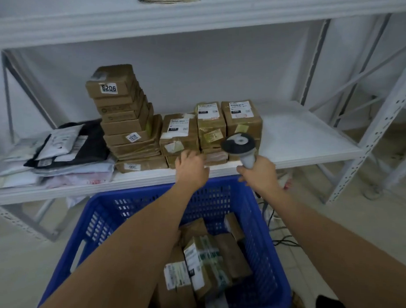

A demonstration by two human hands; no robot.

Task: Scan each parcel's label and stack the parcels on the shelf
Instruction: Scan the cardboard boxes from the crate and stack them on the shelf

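The left hand (190,167) was up at the front edge of the shelf (313,130), its fingers (186,156) lying against the lower boxes of the middle parcel stack (178,137); whether they gripped a box or only pressed it I could not tell, since the hand's back hid them. The right hand (259,173) was clenched round the grip of the barcode scanner (239,144), whose head stood upright in front of the right-hand stack (241,118). The unscanned parcels (203,262) lay low in the blue basket (260,202), below and behind both hands, toward the person. The free left hand seemed the one to fetch the next: it would have to draw back and drop down, the scanner hand being occupied.
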